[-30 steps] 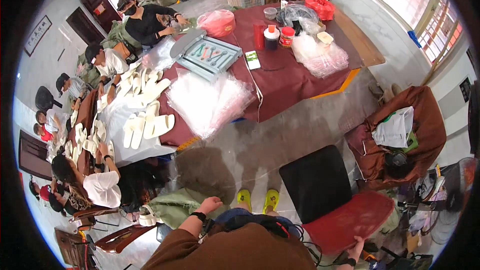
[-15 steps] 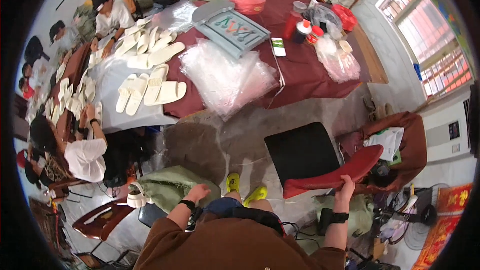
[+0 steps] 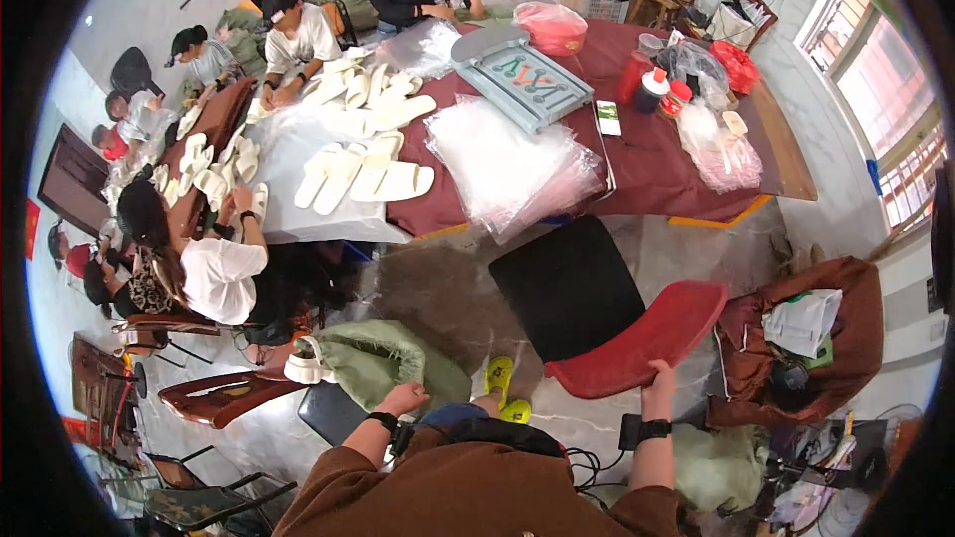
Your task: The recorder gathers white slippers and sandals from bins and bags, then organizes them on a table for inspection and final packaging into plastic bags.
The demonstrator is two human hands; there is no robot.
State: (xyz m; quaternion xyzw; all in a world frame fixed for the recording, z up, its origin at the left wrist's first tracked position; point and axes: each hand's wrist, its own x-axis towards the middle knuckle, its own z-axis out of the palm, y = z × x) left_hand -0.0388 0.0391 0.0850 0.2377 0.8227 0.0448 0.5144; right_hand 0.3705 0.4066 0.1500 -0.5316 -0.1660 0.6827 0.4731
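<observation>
My right hand (image 3: 659,378) is closed on the top edge of a chair's red backrest (image 3: 647,343). The chair's black seat (image 3: 567,288) extends in front of it, toward the table. My left hand (image 3: 405,399) has its fingers curled at the near edge of a green woven sack (image 3: 438,363) and appears to grip it. White footwear (image 3: 308,362) shows at the sack's left end, next to a dark chair seat (image 3: 333,412).
A maroon-covered table (image 3: 637,184) carries white slippers (image 3: 343,179), clear plastic bags (image 3: 512,164), a grey paper trimmer (image 3: 522,75), a phone and bottles. A brown-draped chair (image 3: 846,338) stands right. Several people sit left and behind the table; a wooden chair (image 3: 234,398) is near left.
The red-backed chair has swung and shifted left with my right hand on it. My view has turned, so the table sits further right and lower in the picture. My left hand stays by the sack.
</observation>
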